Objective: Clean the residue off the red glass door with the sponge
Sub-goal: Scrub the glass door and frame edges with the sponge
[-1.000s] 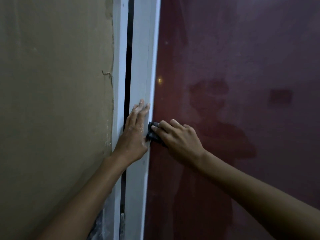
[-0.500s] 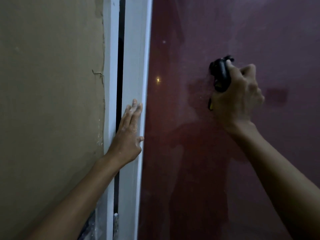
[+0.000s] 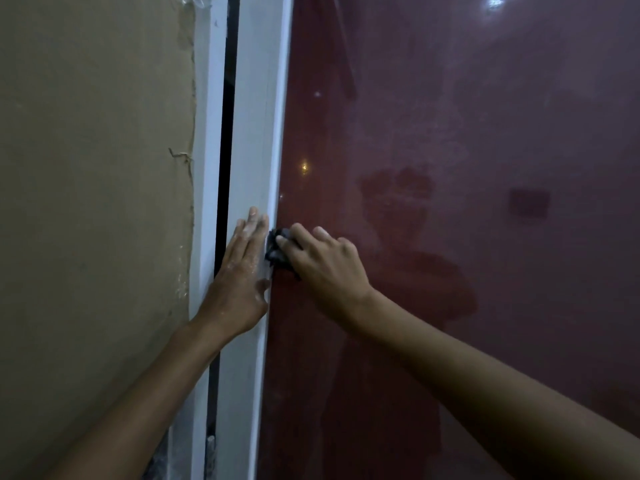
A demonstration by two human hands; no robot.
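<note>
— Two hands up at the door?
— Yes. Left hand (image 3: pixel 242 271) lies flat and unclenched on the white frame (image 3: pixel 256 133); right hand (image 3: pixel 322 265) grasps the dark sponge (image 3: pixel 277 247), pressing it to the red glass door (image 3: pixel 450 133) beside the frame.

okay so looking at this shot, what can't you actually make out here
Head view:
- Sponge: mostly hidden under the right hand; its shape is unclear.
- Residue on the red glass door: lost in glare and dim light.
- White frame: partly covered by the left hand; cut off at both edges.
</note>
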